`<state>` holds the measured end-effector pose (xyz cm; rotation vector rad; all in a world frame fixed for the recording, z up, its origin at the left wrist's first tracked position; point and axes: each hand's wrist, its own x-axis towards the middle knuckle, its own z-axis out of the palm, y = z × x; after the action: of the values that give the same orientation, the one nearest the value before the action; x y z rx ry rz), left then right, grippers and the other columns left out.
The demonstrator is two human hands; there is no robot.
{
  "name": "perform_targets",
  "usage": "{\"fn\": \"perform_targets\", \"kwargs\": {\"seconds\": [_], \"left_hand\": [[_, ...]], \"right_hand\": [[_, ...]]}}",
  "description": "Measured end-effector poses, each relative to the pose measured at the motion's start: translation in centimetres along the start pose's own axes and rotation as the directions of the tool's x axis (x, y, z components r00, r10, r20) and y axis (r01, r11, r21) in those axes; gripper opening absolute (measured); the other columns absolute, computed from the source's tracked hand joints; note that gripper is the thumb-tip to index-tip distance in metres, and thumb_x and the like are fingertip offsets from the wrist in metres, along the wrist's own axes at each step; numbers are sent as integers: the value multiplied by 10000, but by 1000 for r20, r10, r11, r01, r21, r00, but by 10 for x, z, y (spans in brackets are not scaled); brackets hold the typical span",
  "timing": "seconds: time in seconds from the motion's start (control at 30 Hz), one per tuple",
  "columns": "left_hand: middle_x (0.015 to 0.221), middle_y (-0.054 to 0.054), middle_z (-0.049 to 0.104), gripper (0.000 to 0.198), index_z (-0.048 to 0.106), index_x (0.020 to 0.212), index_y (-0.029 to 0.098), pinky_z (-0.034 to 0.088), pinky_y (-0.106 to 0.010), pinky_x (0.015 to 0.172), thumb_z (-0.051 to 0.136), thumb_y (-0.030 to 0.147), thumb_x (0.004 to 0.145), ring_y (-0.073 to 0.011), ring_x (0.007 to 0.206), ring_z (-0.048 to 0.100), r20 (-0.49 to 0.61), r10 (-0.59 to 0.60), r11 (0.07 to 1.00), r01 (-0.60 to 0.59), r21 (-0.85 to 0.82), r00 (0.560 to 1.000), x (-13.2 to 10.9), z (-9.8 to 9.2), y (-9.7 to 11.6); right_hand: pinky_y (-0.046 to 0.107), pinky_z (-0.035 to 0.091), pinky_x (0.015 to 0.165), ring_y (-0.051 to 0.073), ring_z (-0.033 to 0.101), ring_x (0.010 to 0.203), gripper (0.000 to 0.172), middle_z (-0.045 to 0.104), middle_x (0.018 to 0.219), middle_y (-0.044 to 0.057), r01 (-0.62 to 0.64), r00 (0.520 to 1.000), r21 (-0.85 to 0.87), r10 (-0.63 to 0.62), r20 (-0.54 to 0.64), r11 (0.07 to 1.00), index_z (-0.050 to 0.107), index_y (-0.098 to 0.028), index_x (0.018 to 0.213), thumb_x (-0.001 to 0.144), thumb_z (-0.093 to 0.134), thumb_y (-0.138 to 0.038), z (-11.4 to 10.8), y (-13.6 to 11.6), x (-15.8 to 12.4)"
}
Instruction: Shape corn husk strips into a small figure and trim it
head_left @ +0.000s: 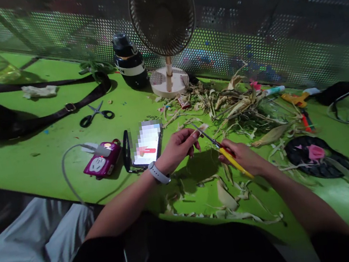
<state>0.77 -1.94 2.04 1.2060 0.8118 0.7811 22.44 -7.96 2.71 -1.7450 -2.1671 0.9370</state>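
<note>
Between the thumb and fingers of my left hand [182,143] is a small pale piece of corn husk [204,127], its end sticking out to the right. My right hand [241,154] is closed around yellow-handled scissors [227,158], whose blades point up and left to the husk. Whether the blades touch the husk I cannot tell. Beneath and in front of my hands lie loose husk strips [226,195] on the green table [182,182]. A heap of dried husks and green leaves [236,104] spreads just beyond them.
A lit phone [148,143] and a purple power bank [103,160] with a cable lie left. Behind stand a fan [169,81] and a dark bottle [131,65]. Black scissors [96,113] and a bag strap [85,101] are farther left; a glue gun [296,98] and black tray [295,152] are right.
</note>
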Motion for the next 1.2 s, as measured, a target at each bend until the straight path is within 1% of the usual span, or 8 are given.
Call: {"fn": "perform_targets", "kwargs": {"seconds": [0.33, 0.53, 0.7, 0.8, 0.97, 1.03, 1.13, 1.2], "left_hand": [[627, 20, 603, 299, 609, 817, 145, 336, -134, 397, 635, 443, 820, -20, 417, 426, 7, -16, 1000, 15, 18, 1000, 7, 0, 3], [615, 25, 605, 284, 611, 829, 148, 330, -142, 393, 649, 429, 814, -20, 405, 432, 6, -9, 1000, 9, -13, 1000, 5, 0, 3], [654, 18, 621, 292, 579, 838, 158, 389, -155, 418, 617, 447, 838, -31, 430, 471, 64, 21, 1000, -22, 17, 998, -2, 4, 8], [648, 24, 631, 259, 530, 888, 182, 395, -163, 421, 596, 431, 858, -38, 416, 476, 109, 50, 997, -55, 49, 993, -10, 7, 15], [640, 12, 650, 226, 470, 947, 197, 368, -174, 397, 569, 389, 881, -53, 394, 487, 205, 45, 988, -74, 138, 978, -22, 12, 31], [640, 8, 649, 233, 472, 969, 193, 371, -174, 396, 569, 385, 881, -56, 401, 489, 261, 38, 981, -86, 175, 965, -25, 14, 37], [632, 16, 644, 250, 462, 1001, 195, 365, -166, 390, 574, 382, 878, -52, 393, 479, 345, 14, 976, -88, 200, 939, -24, 20, 42], [626, 17, 642, 262, 457, 1011, 198, 360, -166, 384, 580, 384, 873, -54, 385, 480, 398, -15, 981, -64, 184, 917, -21, 25, 42]], "right_hand": [[246, 278, 537, 127, 424, 541, 384, 504, 621, -30, 13, 999, -31, -14, -41, 999, 410, -228, 746, 867, 452, -590, -1, -1, -1], [247, 290, 501, 130, 431, 514, 478, 534, 604, -5, -28, 985, 78, 41, -169, 997, 413, -228, 699, 835, 405, -687, 2, 9, 7], [258, 260, 490, 167, 517, 533, 512, 633, 646, 42, -292, 933, -268, 213, -289, 918, 563, -226, 750, 794, 443, -722, 3, 21, 18], [275, 294, 525, 221, 617, 655, 490, 708, 787, 98, -346, 931, -443, 243, -273, 827, 646, -222, 912, 830, 444, -660, 0, 19, 19], [296, 337, 584, 261, 641, 781, 355, 715, 927, 126, -221, 974, -528, 212, -77, 820, 643, -201, 987, 855, 504, -500, -13, 7, 7], [297, 345, 600, 254, 625, 798, 394, 698, 918, 132, -178, 984, -493, 147, -102, 852, 636, -186, 917, 865, 485, -545, -20, 0, -1], [283, 367, 622, 199, 587, 753, 538, 655, 826, 93, -38, 969, -245, -24, -245, 969, 592, -183, 824, 880, 363, -667, -26, -11, -15], [264, 383, 616, 155, 555, 680, 582, 613, 747, 44, 136, 964, 28, -126, -234, 990, 557, -190, 816, 892, 274, -692, -26, -20, -22]]}}
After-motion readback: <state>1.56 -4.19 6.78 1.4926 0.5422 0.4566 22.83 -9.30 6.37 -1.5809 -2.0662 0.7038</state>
